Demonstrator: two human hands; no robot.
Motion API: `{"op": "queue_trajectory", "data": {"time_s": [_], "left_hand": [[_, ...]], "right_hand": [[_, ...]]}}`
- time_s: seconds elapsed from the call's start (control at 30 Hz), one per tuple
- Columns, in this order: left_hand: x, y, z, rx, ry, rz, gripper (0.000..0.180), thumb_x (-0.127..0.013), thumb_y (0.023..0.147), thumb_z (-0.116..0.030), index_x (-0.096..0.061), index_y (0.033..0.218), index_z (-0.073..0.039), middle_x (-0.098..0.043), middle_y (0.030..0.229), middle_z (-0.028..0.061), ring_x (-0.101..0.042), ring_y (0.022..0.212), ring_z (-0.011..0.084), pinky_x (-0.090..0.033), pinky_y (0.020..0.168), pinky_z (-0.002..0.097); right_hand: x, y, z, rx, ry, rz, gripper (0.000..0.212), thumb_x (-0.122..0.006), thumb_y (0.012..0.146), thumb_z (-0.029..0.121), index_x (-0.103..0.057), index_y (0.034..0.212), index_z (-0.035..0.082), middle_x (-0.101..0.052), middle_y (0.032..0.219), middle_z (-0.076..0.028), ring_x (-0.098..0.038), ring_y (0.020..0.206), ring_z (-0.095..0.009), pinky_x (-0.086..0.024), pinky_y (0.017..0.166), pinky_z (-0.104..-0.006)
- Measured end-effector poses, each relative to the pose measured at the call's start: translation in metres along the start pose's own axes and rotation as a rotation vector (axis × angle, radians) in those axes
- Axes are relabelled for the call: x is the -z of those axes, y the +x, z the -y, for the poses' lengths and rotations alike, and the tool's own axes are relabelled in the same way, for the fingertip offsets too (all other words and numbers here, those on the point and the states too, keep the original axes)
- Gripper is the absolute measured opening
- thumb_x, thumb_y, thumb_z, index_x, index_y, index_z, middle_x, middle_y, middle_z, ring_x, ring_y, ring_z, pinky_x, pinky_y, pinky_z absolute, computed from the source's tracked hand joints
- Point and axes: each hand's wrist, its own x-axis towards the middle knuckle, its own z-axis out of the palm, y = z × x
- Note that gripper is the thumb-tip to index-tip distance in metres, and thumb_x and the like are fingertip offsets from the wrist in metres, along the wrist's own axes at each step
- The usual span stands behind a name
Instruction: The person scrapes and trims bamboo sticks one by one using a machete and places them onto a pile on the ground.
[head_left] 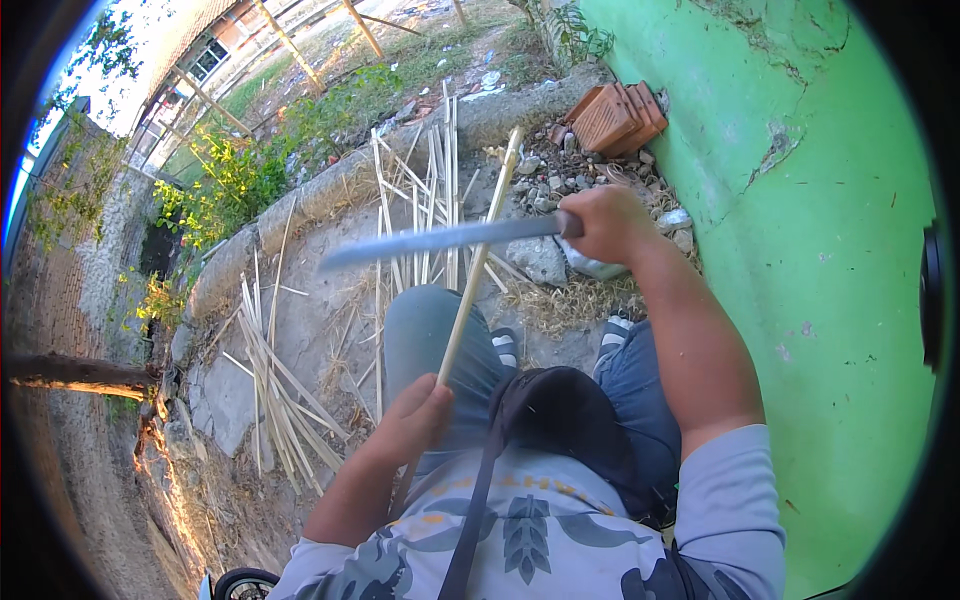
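My right hand (607, 225) is closed round the dark handle of a machete (445, 240). Its long grey blade points left, slightly blurred, and crosses in front of a pale bamboo strip (470, 290). Whether the blade touches the strip I cannot tell. The strip slants up and away from my left hand (418, 415), which grips it near its lower part beside my left thigh. Beyond my knees lies a bundle of thin split strips (440, 190). Another pile of split strips (285, 405) is spread on the ground at my left.
A low concrete kerb (300, 215) curves round the far side. Stacked orange roof tiles (617, 118) and rubble (560, 185) lie against the green wall (800, 300) close on my right. A black strap and bag (560, 420) rest on my lap. Bushes (225, 180) grow beyond the kerb.
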Motion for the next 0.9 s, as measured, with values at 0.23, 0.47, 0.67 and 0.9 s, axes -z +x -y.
{"op": "queue_trajectory", "data": {"time_s": [0.23,0.47,0.67,0.9], "left_hand": [[0.009,-0.02,0.002,0.032,-0.045,0.109,0.023,-0.049,0.107,-0.034,-0.046,0.101,-0.012,-0.038,0.068,-0.004,-0.033,0.05,0.0063,-0.028,0.043,0.0236],[0.003,-0.014,0.0,0.043,-0.062,0.033,0.024,-0.049,0.107,-0.035,-0.046,0.1,-0.012,-0.038,0.068,-0.0037,-0.032,0.05,0.0063,-0.027,0.044,0.0234],[-0.003,-0.018,-0.007,0.039,-0.091,0.047,0.024,-0.049,0.107,-0.034,-0.047,0.1,-0.012,-0.037,0.068,-0.0041,-0.032,0.051,0.0061,-0.026,0.044,0.0234],[-0.003,-0.013,-0.002,0.067,-0.121,0.036,0.025,-0.048,0.107,-0.036,-0.047,0.1,-0.012,-0.037,0.069,-0.0044,-0.031,0.051,0.0059,-0.026,0.044,0.0229]], "right_hand": [[0.01,-0.003,-0.035,-0.103,0.057,-0.024,0.011,-0.072,0.075,0.026,-0.071,0.081,0.017,-0.07,0.077,-0.01,-0.07,0.077,-0.032,-0.055,0.069,-0.0462],[0.013,0.001,-0.007,0.025,0.016,-0.029,0.009,-0.07,0.077,0.025,-0.07,0.08,0.017,-0.07,0.077,-0.01,-0.07,0.077,-0.032,-0.054,0.072,-0.0463],[0.01,0.002,-0.02,-0.042,0.069,-0.061,0.012,-0.067,0.081,0.025,-0.068,0.08,0.013,-0.068,0.076,-0.014,-0.067,0.074,-0.037,-0.053,0.068,-0.049],[0.008,0.001,-0.03,-0.26,-0.028,-0.06,0.014,-0.07,0.081,0.028,-0.07,0.085,0.014,-0.071,0.081,-0.012,-0.069,0.08,-0.035,-0.055,0.072,-0.0482]]}}
